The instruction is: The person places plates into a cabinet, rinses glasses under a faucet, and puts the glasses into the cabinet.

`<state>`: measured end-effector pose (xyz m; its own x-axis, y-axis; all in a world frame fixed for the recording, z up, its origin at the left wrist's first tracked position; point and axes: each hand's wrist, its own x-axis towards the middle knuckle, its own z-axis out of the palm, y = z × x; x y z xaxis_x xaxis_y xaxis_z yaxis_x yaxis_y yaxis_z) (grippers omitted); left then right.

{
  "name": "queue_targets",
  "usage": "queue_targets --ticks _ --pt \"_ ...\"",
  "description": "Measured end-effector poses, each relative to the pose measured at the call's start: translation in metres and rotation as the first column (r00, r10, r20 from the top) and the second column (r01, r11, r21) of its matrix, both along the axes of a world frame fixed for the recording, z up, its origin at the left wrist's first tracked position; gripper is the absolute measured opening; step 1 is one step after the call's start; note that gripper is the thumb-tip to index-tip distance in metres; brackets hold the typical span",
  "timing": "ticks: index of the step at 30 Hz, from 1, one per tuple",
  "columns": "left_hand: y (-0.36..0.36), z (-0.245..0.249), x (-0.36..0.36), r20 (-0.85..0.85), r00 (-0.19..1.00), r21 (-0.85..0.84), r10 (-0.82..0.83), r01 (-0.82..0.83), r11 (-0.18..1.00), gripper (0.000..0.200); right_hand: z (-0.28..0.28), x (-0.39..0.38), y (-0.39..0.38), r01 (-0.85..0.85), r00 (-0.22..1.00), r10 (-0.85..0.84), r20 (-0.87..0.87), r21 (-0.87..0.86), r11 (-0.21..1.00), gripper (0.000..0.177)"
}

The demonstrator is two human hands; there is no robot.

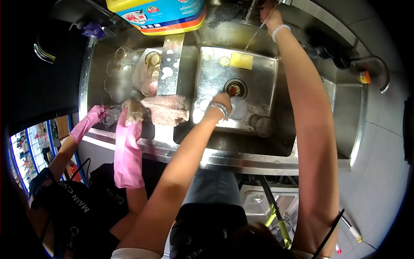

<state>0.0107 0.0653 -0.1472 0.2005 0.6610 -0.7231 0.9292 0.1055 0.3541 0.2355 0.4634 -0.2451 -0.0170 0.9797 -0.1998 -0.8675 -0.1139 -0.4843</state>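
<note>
My left hand (222, 102) is low in the middle sink basin (258, 69), among clear glassware (238, 108); its fingers are hidden, so what it holds cannot be made out. My right hand (271, 14) is up at the faucet (251, 12) behind the basin, its fingers partly cut off by the frame's top edge. A thin stream of water slants down beside it. A yellow sponge (241, 61) and a pale round slice (224, 61) lie near the basin's back. The drain (235, 89) holds orange-red scraps.
At the left, a co-worker's pink-gloved hands (128, 142) handle a glass and a brownish cloth (166, 110). The left basin holds glasses (122, 54). A large yellow-and-blue detergent jug (159, 17) stands behind the metal divider (171, 56). An orange-lidded container (365, 77) is at the right.
</note>
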Motion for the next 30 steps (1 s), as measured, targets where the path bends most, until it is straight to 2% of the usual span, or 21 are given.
queue_targets --ticks 1,2,3,5,7,9,10,11,13,14,16,17,18,20,21,22,23,25,26,28,30 --pt "0.012 0.006 -0.003 -0.01 0.999 0.037 -0.038 0.039 0.999 0.029 0.015 -0.003 -0.018 0.007 0.98 -0.019 0.2 0.06 0.998 0.017" --pt "0.025 0.004 -0.007 0.012 1.0 0.128 -0.029 0.027 0.991 0.031 0.003 0.002 -0.014 0.005 0.984 -0.018 0.177 0.072 0.997 0.018" --pt "0.045 -0.031 -0.013 -0.024 0.987 0.273 -0.16 0.161 0.948 0.03 -0.018 0.011 -0.006 0.004 0.988 -0.017 0.153 0.085 0.996 0.019" --pt "0.069 -0.024 -0.013 -0.122 0.952 0.331 -0.281 0.306 0.893 0.03 -0.025 0.014 -0.012 -0.033 0.985 0.021 0.173 0.071 0.997 0.02" --pt "0.091 0.023 -0.004 -0.126 0.98 0.276 -0.154 0.184 0.943 0.03 0.01 0.005 -0.049 -0.104 0.961 0.097 0.259 0.012 0.995 0.02" --pt "0.111 0.02 0.002 -0.034 0.994 0.307 0.106 -0.09 0.947 0.03 0.03 -0.006 -0.066 -0.027 0.919 0.014 0.394 0.028 0.999 0.022" --pt "0.113 0.02 0.003 -0.01 0.993 0.314 0.115 -0.106 0.944 0.03 0.043 -0.011 -0.077 0.011 0.887 -0.028 0.461 0.039 0.999 0.024" --pt "0.115 0.021 0.002 0.014 0.992 0.322 0.124 -0.122 0.939 0.03 0.063 -0.016 -0.093 0.005 0.493 -0.068 0.867 0.076 0.997 0.026" --pt "0.118 0.023 0.003 0.028 0.993 0.35 0.117 -0.12 0.929 0.029 0.049 -0.015 -0.081 -0.018 0.815 -0.022 0.579 0.064 0.998 0.027" --pt "0.115 0.032 0.004 0.074 0.983 0.326 0.166 -0.182 0.928 0.027 0.041 -0.014 -0.077 -0.031 0.922 0.005 0.387 0.061 0.998 0.028" --pt "0.11 0.052 0.007 0.165 0.95 0.271 0.264 -0.301 0.914 0.025 0.045 -0.018 -0.079 -0.019 0.88 -0.044 0.472 0.128 0.992 0.031" --pt "0.111 0.044 0.007 0.263 0.913 0.216 0.312 -0.371 0.903 0.024 0.05 -0.021 -0.08 -0.016 0.855 -0.071 0.513 0.163 0.987 0.032" --pt "0.112 0.033 0.005 0.354 0.862 0.15 0.362 -0.435 0.888 0.022 0.06 -0.026 -0.088 0.037 0.734 -0.192 0.651 0.244 0.969 0.033" --pt "0.112 0.018 -0.007 0.49 0.732 -0.028 0.474 -0.53 0.847 0.021 0.088 -0.037 -0.121 0.086 0.4 -0.41 0.82 0.412 0.907 0.036" --pt "0.113 0.022 -0.016 0.537 0.653 -0.132 0.534 -0.56 0.818 0.02 0.16 -0.053 -0.186 0.07 0.55 -0.209 0.809 0.204 0.976 0.041" --pt "0.115 0.028 -0.019 0.574 0.565 -0.237 0.593 -0.578 0.781 0.019 0.159 -0.048 -0.21 -0.119 0.497 -0.063 0.865 0.14 0.983 0.042" --pt "0.103 0.086 -0.012 0.543 0.386 -0.426 0.746 -0.638 0.641 0.019 0.146 -0.038 -0.231 -0.298 0.416 0.08 0.906 0.053 0.953 0.057" --pt "0.105 0.099 -0.011 0.544 0.563 -0.342 0.623 -0.529 0.777 0.017 0.163 -0.025 -0.297 -0.638 0.267 0.155 0.951 0.054 0.768 0.102" --pt "0.108 0.107 -0.01 0.534 0.65 -0.306 0.54 -0.447 0.841 0.018 0.179 -0.029 -0.318 -0.652 0.12 0.151 0.981 -0.037 0.757 0.111" --pt "0.115 0.124 -0.012 0.536 0.676 -0.415 0.506 -0.311 0.855 0.021 0.184 -0.03 -0.336 -0.574 0.103 0.054 0.993 0.015 0.818 0.108" --pt "0.121 0.126 -0.016 0.536 0.702 -0.458 0.47 -0.225 0.86 0.029 0.18 -0.035 -0.346 -0.494 0.156 0.078 0.985 0.01 0.869 0.102"
